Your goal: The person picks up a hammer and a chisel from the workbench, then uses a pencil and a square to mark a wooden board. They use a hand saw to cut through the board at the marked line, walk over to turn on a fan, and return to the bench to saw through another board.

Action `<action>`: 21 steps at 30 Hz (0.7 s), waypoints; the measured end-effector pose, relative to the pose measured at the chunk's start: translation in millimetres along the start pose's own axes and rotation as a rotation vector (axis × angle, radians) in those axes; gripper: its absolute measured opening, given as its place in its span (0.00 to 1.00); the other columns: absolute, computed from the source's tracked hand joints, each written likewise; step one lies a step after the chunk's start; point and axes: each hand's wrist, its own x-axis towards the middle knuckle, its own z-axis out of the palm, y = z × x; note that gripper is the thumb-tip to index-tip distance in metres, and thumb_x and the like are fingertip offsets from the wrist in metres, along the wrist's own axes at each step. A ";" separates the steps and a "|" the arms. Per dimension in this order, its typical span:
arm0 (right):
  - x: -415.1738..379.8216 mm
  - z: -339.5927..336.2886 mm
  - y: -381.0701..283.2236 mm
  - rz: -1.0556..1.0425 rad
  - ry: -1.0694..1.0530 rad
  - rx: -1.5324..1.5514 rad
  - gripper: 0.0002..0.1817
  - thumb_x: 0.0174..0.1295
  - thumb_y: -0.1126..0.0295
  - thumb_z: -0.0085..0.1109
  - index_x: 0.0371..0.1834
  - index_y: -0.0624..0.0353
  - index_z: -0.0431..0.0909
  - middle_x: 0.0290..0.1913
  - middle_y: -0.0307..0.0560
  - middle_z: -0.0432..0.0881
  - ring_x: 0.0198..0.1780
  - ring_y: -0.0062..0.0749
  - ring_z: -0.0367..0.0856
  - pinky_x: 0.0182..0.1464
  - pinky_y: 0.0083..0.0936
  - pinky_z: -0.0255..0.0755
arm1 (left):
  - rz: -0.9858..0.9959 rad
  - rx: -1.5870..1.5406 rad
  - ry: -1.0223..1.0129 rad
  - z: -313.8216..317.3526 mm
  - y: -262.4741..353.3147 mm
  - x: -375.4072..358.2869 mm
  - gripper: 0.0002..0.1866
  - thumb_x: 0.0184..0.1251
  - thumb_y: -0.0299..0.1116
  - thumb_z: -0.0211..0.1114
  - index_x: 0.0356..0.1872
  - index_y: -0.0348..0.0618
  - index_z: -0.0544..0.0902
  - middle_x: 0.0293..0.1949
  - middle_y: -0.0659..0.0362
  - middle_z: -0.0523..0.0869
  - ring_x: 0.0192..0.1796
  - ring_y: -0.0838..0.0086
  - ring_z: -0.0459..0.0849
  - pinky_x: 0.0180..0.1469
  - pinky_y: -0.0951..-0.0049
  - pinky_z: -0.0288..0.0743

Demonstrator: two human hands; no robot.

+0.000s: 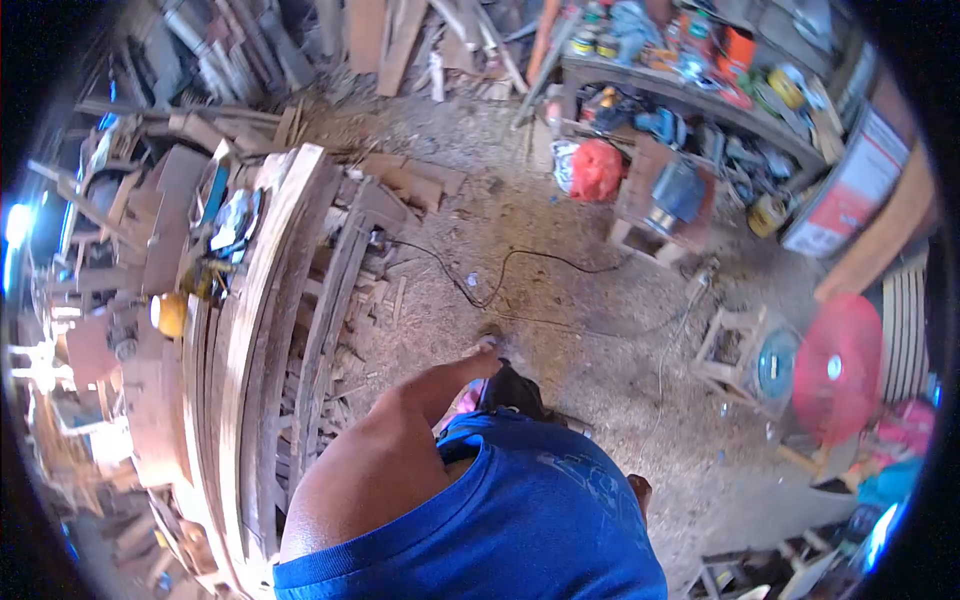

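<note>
My left arm reaches forward from the blue shirt (560, 500), and my left hand (487, 352) is small and indistinct at its far end, over the floor. Its fingers and anything in them cannot be made out. Just beside it, in front of the shirt, is a dark shape (515, 390) with a bit of pink at its left. A small patch of skin (641, 490) shows at the shirt's right side; which body part it is cannot be told. No right hand can be recognised.
Long planks (265, 290) are stacked at the left. A black cable (510, 255) crosses the dusty floor. Farther right are a cluttered workbench (690, 85), a red bag (597, 168), a small wooden stool (735, 340) and a round red object (838, 370).
</note>
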 end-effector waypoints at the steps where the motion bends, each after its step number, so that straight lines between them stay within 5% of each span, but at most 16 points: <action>1: 9.7 10.8 -18.3 -0.018 -0.015 -0.028 0.08 0.65 0.66 0.60 0.42 0.56 0.84 0.28 0.40 0.81 0.22 0.28 0.78 0.19 0.28 0.70 | -0.017 0.009 0.027 -10.5 -7.8 2.9 0.11 0.61 0.38 0.65 0.34 0.41 0.89 0.34 0.50 0.90 0.38 0.57 0.90 0.35 0.48 0.83; 3: 24.1 38.4 -40.6 -0.130 -0.049 -0.036 0.07 0.65 0.67 0.58 0.39 0.56 0.84 0.28 0.41 0.81 0.22 0.28 0.78 0.21 0.29 0.72 | -0.048 0.023 0.055 -31.3 -35.2 9.3 0.12 0.62 0.39 0.66 0.36 0.41 0.88 0.34 0.50 0.90 0.38 0.57 0.90 0.35 0.49 0.83; 4: 55.2 36.0 -22.3 -0.568 -0.141 -0.652 0.08 0.66 0.66 0.57 0.33 0.54 0.83 0.26 0.38 0.80 0.22 0.28 0.76 0.22 0.30 0.71 | -0.056 0.022 0.049 -41.7 -53.7 10.9 0.12 0.62 0.39 0.66 0.37 0.41 0.88 0.35 0.50 0.90 0.38 0.57 0.90 0.34 0.49 0.83; 5: 60.2 61.6 -27.1 -0.288 -0.092 -0.157 0.08 0.64 0.68 0.57 0.26 0.53 0.80 0.23 0.39 0.77 0.20 0.30 0.75 0.21 0.32 0.69 | -0.056 0.018 0.037 -47.4 -63.4 14.5 0.13 0.62 0.40 0.66 0.38 0.41 0.88 0.35 0.50 0.90 0.38 0.58 0.91 0.34 0.50 0.83; 6: 63.1 69.2 -48.0 -0.365 -0.219 -0.424 0.07 0.61 0.70 0.56 0.25 0.55 0.78 0.21 0.44 0.77 0.19 0.32 0.74 0.22 0.34 0.70 | -0.045 0.013 0.011 -51.5 -86.8 8.3 0.13 0.62 0.40 0.66 0.39 0.41 0.88 0.35 0.50 0.89 0.38 0.58 0.91 0.34 0.50 0.83; 7: 67.9 85.6 -79.7 -0.112 -0.249 -0.675 0.02 0.54 0.72 0.61 0.26 0.55 0.80 0.26 0.49 0.82 0.25 0.40 0.81 0.30 0.39 0.77 | -0.027 0.013 -0.009 -45.3 -84.5 -5.4 0.14 0.62 0.40 0.66 0.40 0.41 0.88 0.36 0.50 0.89 0.37 0.58 0.91 0.34 0.51 0.83; 8: 80.9 96.0 -71.2 -0.922 -0.277 -1.031 0.04 0.49 0.71 0.66 0.28 0.54 0.81 0.33 0.49 0.87 0.37 0.48 0.87 0.41 0.44 0.82 | 0.252 0.222 0.072 -47.8 -123.5 -13.3 0.13 0.63 0.40 0.65 0.38 0.41 0.88 0.34 0.51 0.89 0.37 0.59 0.91 0.32 0.55 0.83; 9: 94.6 115.3 -82.5 -0.711 -0.396 -1.128 0.08 0.44 0.70 0.68 0.29 0.54 0.81 0.39 0.51 0.88 0.48 0.53 0.86 0.49 0.47 0.82 | 0.285 0.253 0.016 -46.9 -155.7 -14.6 0.11 0.62 0.39 0.64 0.34 0.43 0.89 0.35 0.52 0.89 0.36 0.59 0.90 0.29 0.56 0.82; 10: 92.8 136.2 -125.0 -0.650 -0.528 -1.197 0.07 0.52 0.70 0.66 0.34 0.56 0.84 0.42 0.52 0.88 0.49 0.53 0.87 0.52 0.46 0.82 | 0.305 0.326 0.067 -37.9 -187.6 -19.5 0.10 0.61 0.38 0.64 0.32 0.44 0.89 0.35 0.52 0.89 0.36 0.59 0.90 0.29 0.57 0.82; 11: 82.0 157.0 -151.8 -0.361 -0.391 -0.782 0.10 0.61 0.65 0.64 0.41 0.58 0.86 0.45 0.54 0.88 0.51 0.53 0.87 0.55 0.44 0.82 | 0.316 0.406 0.123 -31.5 -214.4 -23.3 0.09 0.60 0.37 0.65 0.30 0.45 0.89 0.35 0.52 0.89 0.36 0.59 0.90 0.29 0.58 0.83; 12: 107.3 168.2 -163.6 -0.790 -0.552 -1.109 0.16 0.67 0.60 0.61 0.47 0.60 0.86 0.47 0.55 0.89 0.51 0.50 0.88 0.55 0.40 0.81 | 0.305 0.389 0.132 -29.0 -232.6 -26.9 0.09 0.60 0.37 0.65 0.30 0.45 0.89 0.35 0.52 0.89 0.36 0.59 0.90 0.29 0.58 0.83; 13: 107.2 181.8 -197.0 -0.802 -0.560 -1.123 0.16 0.67 0.60 0.61 0.47 0.60 0.86 0.47 0.55 0.89 0.51 0.50 0.88 0.55 0.40 0.81 | 0.215 0.306 0.127 -26.7 -250.2 -30.8 0.09 0.60 0.37 0.65 0.29 0.45 0.89 0.33 0.52 0.89 0.36 0.59 0.90 0.30 0.58 0.83; 15: 87.4 216.2 -274.4 -0.420 -0.378 -0.754 0.16 0.67 0.61 0.62 0.49 0.62 0.86 0.46 0.57 0.89 0.48 0.47 0.89 0.54 0.37 0.81 | 0.100 0.219 0.122 -29.3 -267.0 -35.0 0.08 0.59 0.36 0.65 0.29 0.46 0.89 0.32 0.53 0.89 0.37 0.58 0.91 0.30 0.57 0.83; 19: 106.3 246.3 -339.0 -0.519 -0.359 -0.667 0.16 0.68 0.65 0.63 0.52 0.66 0.85 0.44 0.60 0.89 0.48 0.43 0.89 0.54 0.35 0.80 | -0.269 -0.291 0.026 -12.6 -262.5 -12.8 0.14 0.65 0.39 0.59 0.32 0.41 0.88 0.35 0.41 0.90 0.38 0.49 0.91 0.40 0.48 0.85; 20: 114.0 251.5 -346.5 -0.541 -0.393 -0.667 0.16 0.68 0.65 0.63 0.52 0.66 0.85 0.44 0.60 0.89 0.48 0.43 0.89 0.54 0.35 0.80 | -0.178 -0.187 0.072 34.3 -264.2 10.9 0.14 0.65 0.39 0.58 0.35 0.40 0.88 0.33 0.42 0.89 0.39 0.49 0.92 0.41 0.50 0.85; 21: 120.7 254.9 -356.2 -0.480 -0.403 -0.674 0.16 0.69 0.66 0.62 0.52 0.66 0.84 0.45 0.60 0.89 0.49 0.44 0.89 0.55 0.35 0.79 | -0.267 -0.373 0.085 1.4 -241.4 3.8 0.13 0.63 0.39 0.61 0.36 0.40 0.87 0.35 0.41 0.90 0.40 0.48 0.92 0.42 0.51 0.85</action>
